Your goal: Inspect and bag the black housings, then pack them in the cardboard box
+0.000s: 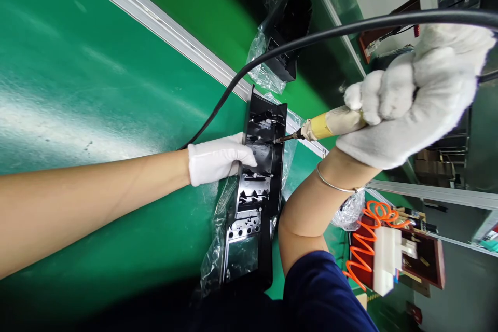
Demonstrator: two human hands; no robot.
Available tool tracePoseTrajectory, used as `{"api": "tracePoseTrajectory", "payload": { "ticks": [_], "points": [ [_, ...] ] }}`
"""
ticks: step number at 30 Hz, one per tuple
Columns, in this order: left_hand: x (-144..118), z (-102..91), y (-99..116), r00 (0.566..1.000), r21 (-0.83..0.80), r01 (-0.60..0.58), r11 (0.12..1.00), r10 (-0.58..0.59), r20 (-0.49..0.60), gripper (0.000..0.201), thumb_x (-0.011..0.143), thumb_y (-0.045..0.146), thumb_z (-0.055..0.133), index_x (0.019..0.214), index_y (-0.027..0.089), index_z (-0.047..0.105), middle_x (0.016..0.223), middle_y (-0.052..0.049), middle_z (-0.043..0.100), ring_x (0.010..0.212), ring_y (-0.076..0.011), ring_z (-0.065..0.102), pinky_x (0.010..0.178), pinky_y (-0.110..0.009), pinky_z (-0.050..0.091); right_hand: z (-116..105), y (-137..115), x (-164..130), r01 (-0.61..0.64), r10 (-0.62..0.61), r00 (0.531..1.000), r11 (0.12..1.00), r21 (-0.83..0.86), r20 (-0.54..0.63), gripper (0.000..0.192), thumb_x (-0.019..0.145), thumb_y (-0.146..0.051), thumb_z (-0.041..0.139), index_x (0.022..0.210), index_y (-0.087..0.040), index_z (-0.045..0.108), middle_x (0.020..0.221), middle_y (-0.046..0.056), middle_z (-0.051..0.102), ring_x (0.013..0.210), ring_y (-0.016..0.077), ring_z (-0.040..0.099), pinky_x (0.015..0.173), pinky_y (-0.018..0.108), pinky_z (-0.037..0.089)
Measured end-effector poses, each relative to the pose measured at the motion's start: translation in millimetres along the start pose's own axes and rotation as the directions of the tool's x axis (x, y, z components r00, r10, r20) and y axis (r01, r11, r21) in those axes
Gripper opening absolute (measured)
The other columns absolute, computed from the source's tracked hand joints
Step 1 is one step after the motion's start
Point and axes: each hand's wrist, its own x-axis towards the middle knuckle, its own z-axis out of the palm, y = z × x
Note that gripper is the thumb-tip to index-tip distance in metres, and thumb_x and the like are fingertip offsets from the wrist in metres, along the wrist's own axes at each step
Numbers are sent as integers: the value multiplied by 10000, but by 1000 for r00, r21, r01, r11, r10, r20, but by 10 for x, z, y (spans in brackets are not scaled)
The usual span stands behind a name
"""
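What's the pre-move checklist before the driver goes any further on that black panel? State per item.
1. Left hand steadying the black plastic panel: ok, gloved fingers rest on its left edge.
2. Right hand grip on the electric screwdriver: ok, fist closed round the body.
3. Bit tip on the panel: ok, it meets the upper section; whether it sits in a screw head: cannot tell.
4. Black cable clear of the panel: ok, it arcs above and behind.
5. Plastic bag clear of the bit: ok, it lies under the panel.
6. Panel flat on the green belt: cannot tell.

Orange coiled hose [365,241], bagged black part [286,41]
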Motion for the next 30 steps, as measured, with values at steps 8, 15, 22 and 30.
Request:
{"api": "tracePoseTrajectory", "payload": {
  "ticks": [8, 15, 22, 30],
  "points": [
    [17, -25, -25, 1000, -23, -5, 1000, 5, 8, 392, 606, -16, 747, 924, 192, 650, 936, -24, 783, 932, -191, 736, 834, -286, 585, -1, 54, 25, 1, -2, 999, 1000, 25, 42, 140, 767, -387, 596, 737, -255, 632, 456, -147, 49, 275, 49, 84, 225, 198, 216],
    [30, -7, -29, 1000, -22, 9, 1000, -9, -6, 408, 577, 0, 763, 914, 192, 637, 950, -32, 781, 966, -206, 728, 890, -313, 571, 48, 3, -36, -145, 146, 989, 981, -126, -6, 354, 914, -501, 604, 683, -264, 476, 468, -122, 198, 297, 85, 269, 260, 219, 313],
    [12, 5, -18, 999, 1, 19, 1000, -19, -28, 427, 569, 14, 767, 930, 198, 634, 930, -26, 777, 940, -207, 733, 872, -321, 583, -40, -192, -132, -353, 347, 935, 929, -107, -77, 183, 935, -469, 604, 891, -294, 575, 505, -112, 342, 339, 123, 431, 305, 246, 428],
    [14, -2, -8, 1000, 19, 16, 1000, -15, -23, 392, 577, 16, 746, 908, 198, 641, 907, -27, 778, 905, -208, 740, 795, -299, 590, -91, -21, -8, -164, 165, 980, 986, 13, -111, 143, 917, -278, 456, 835, -253, 571, 440, -135, 174, 317, 60, 84, 272, 160, 254]
  ]
}}
